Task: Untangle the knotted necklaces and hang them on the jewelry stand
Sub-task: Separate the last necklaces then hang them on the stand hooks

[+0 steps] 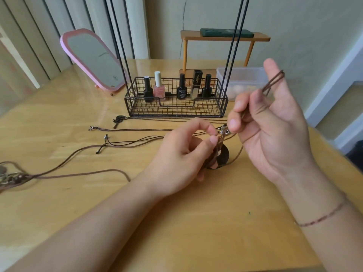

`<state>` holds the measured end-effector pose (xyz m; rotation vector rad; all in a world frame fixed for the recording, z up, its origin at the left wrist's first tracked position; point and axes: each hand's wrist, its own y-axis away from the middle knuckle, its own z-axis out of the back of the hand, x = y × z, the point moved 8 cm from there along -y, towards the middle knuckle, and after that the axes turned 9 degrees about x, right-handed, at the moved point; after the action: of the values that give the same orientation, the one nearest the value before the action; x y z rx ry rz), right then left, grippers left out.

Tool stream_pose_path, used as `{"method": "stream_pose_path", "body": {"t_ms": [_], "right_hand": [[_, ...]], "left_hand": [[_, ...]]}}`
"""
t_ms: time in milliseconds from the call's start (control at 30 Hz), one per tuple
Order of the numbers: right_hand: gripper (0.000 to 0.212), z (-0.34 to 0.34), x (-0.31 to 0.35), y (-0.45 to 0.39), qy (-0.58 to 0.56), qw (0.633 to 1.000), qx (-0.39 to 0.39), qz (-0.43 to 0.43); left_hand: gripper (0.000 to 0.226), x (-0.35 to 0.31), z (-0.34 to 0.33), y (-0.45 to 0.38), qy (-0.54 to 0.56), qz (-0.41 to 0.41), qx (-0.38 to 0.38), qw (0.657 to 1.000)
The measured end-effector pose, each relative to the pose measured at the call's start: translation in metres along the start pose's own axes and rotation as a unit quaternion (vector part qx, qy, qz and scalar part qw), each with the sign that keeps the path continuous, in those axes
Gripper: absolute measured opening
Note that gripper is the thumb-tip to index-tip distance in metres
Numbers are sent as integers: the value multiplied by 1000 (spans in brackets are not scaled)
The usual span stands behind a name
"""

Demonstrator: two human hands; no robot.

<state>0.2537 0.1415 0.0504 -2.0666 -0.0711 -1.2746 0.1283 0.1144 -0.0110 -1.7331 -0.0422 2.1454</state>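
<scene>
My left hand [182,152] pinches a brown cord necklace just above its dark ring pendant [223,157], which hangs close over the wooden table [176,222]. My right hand [269,122] is raised beside it; its curled fingers pinch the same cord near a small metal bead [225,131], and a loop of cord [274,82] runs over the index finger. More brown cords [125,143] trail left across the table. The jewelry stand is a black wire basket [176,108] with thin black uprights [234,46] whose top is out of frame.
Several nail polish bottles [181,87] stand in the basket. A pink mirror [94,59] leans at the back left. An orange shelf [224,39] and a clear box [241,81] sit behind the basket. Another pendant with metal parts [9,176] lies at the left edge.
</scene>
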Motion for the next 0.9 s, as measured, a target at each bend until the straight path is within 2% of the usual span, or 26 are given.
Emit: {"method": "stream_pose_path", "body": {"t_ms": [233, 367, 500, 633, 733, 800, 900], "right_hand": [[71, 7, 1, -3, -63, 998, 23, 19], [67, 24, 7, -7, -131, 991, -12, 39], [75, 39, 12, -6, -237, 969, -47, 60], [78, 26, 3, -4, -257, 966, -5, 26], [81, 9, -3, -3, -245, 968, 56, 11], [81, 3, -5, -3, -247, 966, 82, 7], [78, 2, -6, -4, -264, 960, 96, 6]], "left_hand": [[17, -4, -6, 1, -11, -13, 28, 999], [18, -4, -13, 3, -15, -8, 79, 997], [11, -3, -14, 1, -14, 10, 84, 996], [21, -7, -13, 2, -60, 13, 60, 996], [27, -11, -7, 4, -86, -1, 6, 996], [23, -14, -2, 4, -92, -13, -18, 995], [5, -18, -10, 3, -24, -37, 25, 999]]}}
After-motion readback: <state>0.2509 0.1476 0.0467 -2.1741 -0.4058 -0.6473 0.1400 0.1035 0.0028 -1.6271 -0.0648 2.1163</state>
